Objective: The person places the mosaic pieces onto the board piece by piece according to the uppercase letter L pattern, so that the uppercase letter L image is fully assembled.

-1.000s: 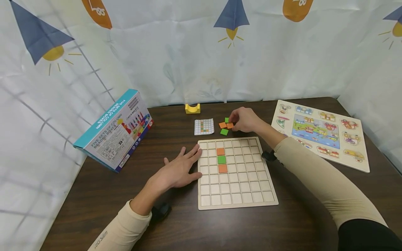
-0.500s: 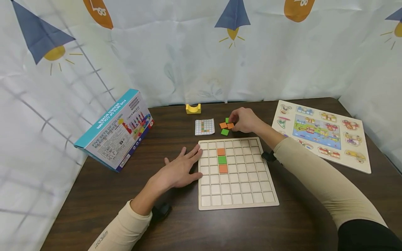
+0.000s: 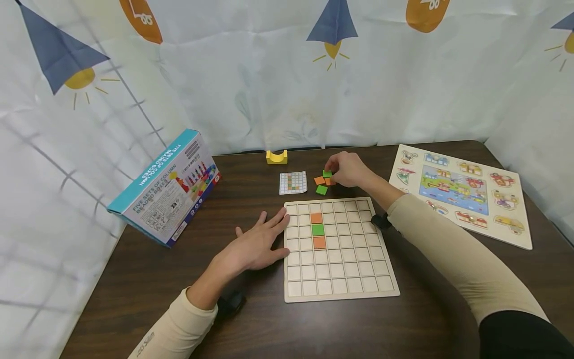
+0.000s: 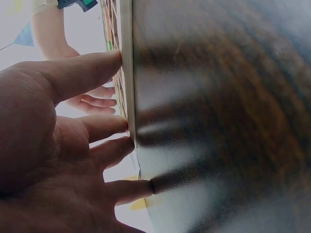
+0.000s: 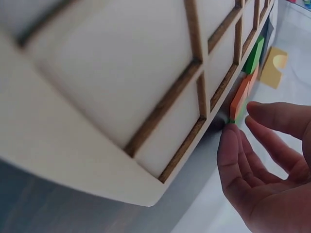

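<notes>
My left hand [image 3: 257, 245] lies with fingers spread at the left edge of a wooden grid board [image 3: 341, 294]. In the left wrist view, the thumb [image 4: 104, 68] meets the board's edge [image 4: 127, 58]. On the board, a green tile [image 3: 318, 230] sits between two orange tiles in one column. My right hand [image 3: 352, 169] is over loose tiles behind the board, its fingertips at a green tile [image 3: 327, 173]. In the right wrist view, a gap shows between the bent fingers and thumb, beside an orange tile [image 5: 239, 99]. Another green tile [image 3: 321, 190] lies nearer the board.
A small printed grid card [image 3: 293, 183] lies left of the loose tiles. Behind it stands a yellow notched block [image 3: 276, 157]. A toy box [image 3: 166, 189] stands at left, and a picture puzzle board [image 3: 462, 194] lies at right. A printed curtain [image 3: 269, 89] hangs behind the table.
My right hand has shifted slightly up and away from the orange tile towards the back green one, which shows more. The left hand stays at the board.
</notes>
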A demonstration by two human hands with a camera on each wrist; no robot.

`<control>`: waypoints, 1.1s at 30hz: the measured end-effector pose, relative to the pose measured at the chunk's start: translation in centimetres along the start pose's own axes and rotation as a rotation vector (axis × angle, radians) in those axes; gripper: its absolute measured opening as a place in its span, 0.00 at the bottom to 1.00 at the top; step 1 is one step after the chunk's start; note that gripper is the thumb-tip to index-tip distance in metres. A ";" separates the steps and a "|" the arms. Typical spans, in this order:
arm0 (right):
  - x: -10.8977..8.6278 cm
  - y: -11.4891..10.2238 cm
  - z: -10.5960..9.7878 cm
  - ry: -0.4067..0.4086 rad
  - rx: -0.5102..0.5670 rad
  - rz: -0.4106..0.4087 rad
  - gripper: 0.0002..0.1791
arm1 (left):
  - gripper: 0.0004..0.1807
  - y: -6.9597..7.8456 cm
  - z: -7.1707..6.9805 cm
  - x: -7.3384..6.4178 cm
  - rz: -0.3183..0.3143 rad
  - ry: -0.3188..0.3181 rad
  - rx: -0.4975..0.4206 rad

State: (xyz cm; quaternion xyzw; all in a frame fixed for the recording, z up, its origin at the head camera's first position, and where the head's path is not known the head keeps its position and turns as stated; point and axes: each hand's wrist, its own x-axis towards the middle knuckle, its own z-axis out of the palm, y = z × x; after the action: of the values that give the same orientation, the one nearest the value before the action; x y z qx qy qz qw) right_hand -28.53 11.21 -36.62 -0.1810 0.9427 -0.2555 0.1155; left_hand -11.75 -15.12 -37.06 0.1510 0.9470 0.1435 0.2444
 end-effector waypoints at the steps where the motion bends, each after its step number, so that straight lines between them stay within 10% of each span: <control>1: 0.1 0.0 0.0 0.000 -0.004 0.000 0.15 | 0.46 0.0 0.0 0.0 -0.001 0.000 0.000; 33: 2.5 1.1 -0.5 -0.039 -0.021 0.039 0.16 | 0.46 0.1 0.2 -0.2 0.003 0.006 0.002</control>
State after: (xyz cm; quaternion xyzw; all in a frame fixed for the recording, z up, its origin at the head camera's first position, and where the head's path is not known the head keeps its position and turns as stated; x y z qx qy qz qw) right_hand -31.25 11.34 -37.06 -0.1686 0.9462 -0.2398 0.1369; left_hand -11.51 -15.10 -37.11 0.1523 0.9476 0.1436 0.2414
